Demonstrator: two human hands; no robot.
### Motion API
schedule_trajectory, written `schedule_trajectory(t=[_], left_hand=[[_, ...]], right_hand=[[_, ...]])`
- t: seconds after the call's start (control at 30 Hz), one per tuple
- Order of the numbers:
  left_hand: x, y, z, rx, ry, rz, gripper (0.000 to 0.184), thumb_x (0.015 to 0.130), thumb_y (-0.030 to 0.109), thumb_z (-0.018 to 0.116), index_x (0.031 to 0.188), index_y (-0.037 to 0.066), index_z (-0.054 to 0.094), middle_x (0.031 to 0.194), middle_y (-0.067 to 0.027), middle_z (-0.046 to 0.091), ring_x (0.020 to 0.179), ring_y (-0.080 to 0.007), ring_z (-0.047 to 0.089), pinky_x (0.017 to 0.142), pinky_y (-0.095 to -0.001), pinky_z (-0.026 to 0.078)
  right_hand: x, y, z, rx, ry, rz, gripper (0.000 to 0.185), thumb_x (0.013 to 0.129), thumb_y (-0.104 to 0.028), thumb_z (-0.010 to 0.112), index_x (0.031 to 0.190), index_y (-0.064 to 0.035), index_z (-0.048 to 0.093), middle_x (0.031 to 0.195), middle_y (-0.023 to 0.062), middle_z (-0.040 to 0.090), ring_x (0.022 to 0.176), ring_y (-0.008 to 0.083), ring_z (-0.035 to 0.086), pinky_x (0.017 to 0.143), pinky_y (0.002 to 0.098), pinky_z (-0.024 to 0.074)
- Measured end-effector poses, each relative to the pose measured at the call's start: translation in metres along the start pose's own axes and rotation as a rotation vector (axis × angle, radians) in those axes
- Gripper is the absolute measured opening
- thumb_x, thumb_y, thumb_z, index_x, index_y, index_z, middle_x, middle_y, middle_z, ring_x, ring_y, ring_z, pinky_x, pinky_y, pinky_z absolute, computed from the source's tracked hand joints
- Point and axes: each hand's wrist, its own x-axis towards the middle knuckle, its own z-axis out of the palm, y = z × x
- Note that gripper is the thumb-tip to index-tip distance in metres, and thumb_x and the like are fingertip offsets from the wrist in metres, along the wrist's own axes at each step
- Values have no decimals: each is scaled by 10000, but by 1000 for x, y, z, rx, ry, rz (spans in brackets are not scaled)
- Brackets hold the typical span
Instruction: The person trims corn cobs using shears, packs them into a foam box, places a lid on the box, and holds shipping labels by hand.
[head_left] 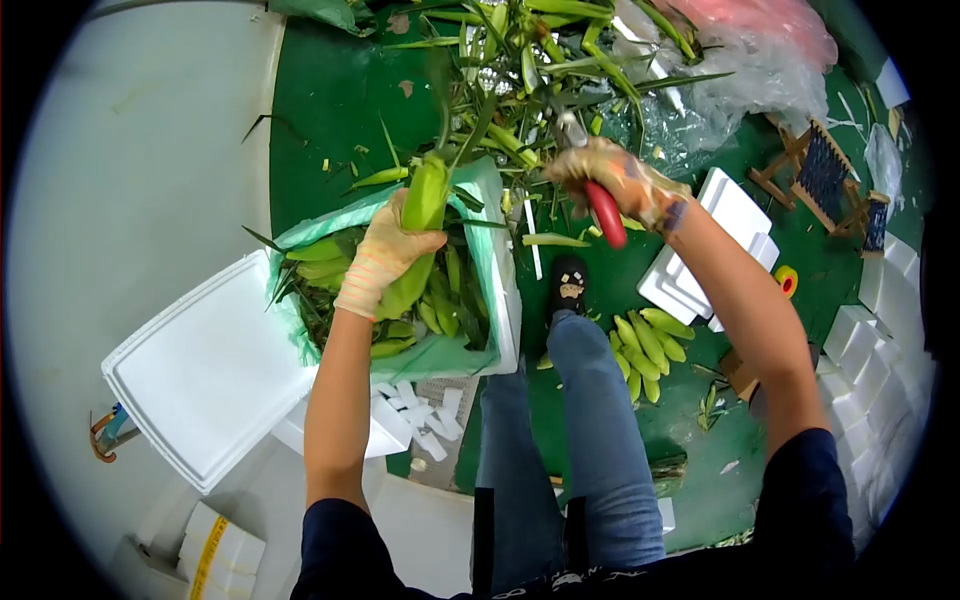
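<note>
My left hand (385, 255), in a pale striped glove, is closed around a green ear of corn (428, 195) in its husk. The ear stands upright, its leafy tip pointing away from me. Beneath it is a white foam box (509, 310) with a green plastic liner (450, 360), holding several husked ears and leaves. To the right, my gloved right hand (620, 180) grips pruning shears (606, 214) by their red handle. The metal blades point away from me and look blurred, apart from the corn.
Cut leaves and stalks (540, 60) pile up ahead beside clear plastic (760, 85). A foam lid (210, 370) lies left of the box. Right of my legs are several ears of corn (650, 345), white foam lids (715, 245), a tape roll (787, 281) and a small stool (825, 175).
</note>
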Motion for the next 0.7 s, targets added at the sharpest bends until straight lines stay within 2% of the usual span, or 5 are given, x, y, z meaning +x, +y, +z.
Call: schedule_trajectory(t=[0.17, 0.43, 0.53, 0.63, 0.7], left_hand=[[-14, 13, 2, -1100, -367, -132, 558, 584, 136, 658, 1103, 7, 498, 920, -96, 588, 802, -245, 590, 775, -363, 480], [-28, 16, 30, -1403, -493, -267, 652, 496, 196, 626, 1101, -7, 493, 899, -146, 582, 774, -304, 595, 735, -422, 495], [-30, 6, 36, -1573, -693, -248, 634, 455, 180, 614, 1048, -16, 502, 872, -164, 575, 747, -319, 588, 714, -415, 499], [-49, -4, 41, -1493, -651, -258, 597, 485, 196, 627, 1033, -11, 510, 879, -156, 582, 749, -312, 589, 713, -406, 496], [-61, -17, 50, -1480, -357, -380, 504, 571, 175, 620, 1027, -23, 538, 885, -142, 604, 735, -281, 602, 685, -373, 502]], right_hand=[[-47, -4, 49, -92, -349, 222, 647, 687, -341, 769, 1182, -47, 472, 1028, 99, 574, 976, 176, 525, 871, 290, 420], [-30, -14, 73, 12, -200, 128, 578, 682, -334, 760, 1088, -10, 506, 885, 67, 573, 849, 154, 541, 744, 260, 438], [10, 14, 58, 36, -140, -69, 321, 756, -284, 680, 932, -27, 602, 738, 48, 594, 641, 147, 573, 592, 285, 493], [35, 13, 48, 432, 242, -1, 288, 842, -281, 582, 975, -29, 623, 690, 56, 583, 621, 163, 579, 560, 292, 501], [16, 26, 63, 138, 65, -5, 406, 814, -320, 639, 1094, -37, 561, 817, 64, 598, 716, 172, 583, 673, 284, 502]])
